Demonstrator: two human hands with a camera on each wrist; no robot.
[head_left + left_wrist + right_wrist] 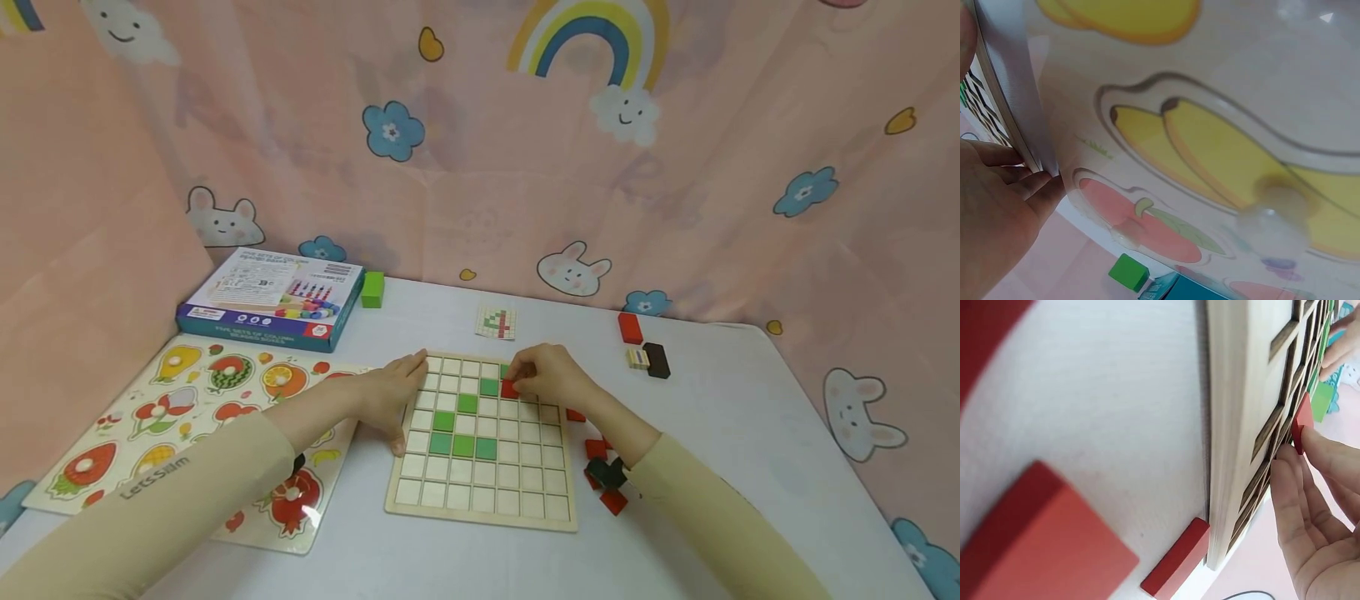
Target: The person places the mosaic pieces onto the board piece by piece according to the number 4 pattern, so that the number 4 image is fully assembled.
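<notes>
Fingers (525, 379) of the right hand (551, 379) are bent and pinch a small red square wooden tile (509, 388) at its edge. In the right wrist view the red tile (1302, 420) stands tilted on its edge, half in a square hole of the board, with the fingertips (1322, 447) touching it from the side. That hole is near the top of the pale wooden grid board (483, 500), just beside a green square tile (489, 387). More green tiles (463, 446) sit in the holes lower down and make a bent line. The left hand (390, 400) lies flat on the left side of the board with its fingers straight, pressing on the edge, and it holds nothing. In the left wrist view those fingers (1035, 187) touch the board's rim. The board lies on a white table (750, 467). Loose red tiles (613, 501) lie on the table just beside the right side of the board, under the right wrist. Left of the board lies a fruit picture puzzle (187, 400), and behind it a blue box (270, 297) with a green block (372, 289) next to it. A small pattern card (496, 322) lies behind the board. A red block (630, 327), a black block (657, 359) and a pale block (637, 358) sit well apart on the right.
</notes>
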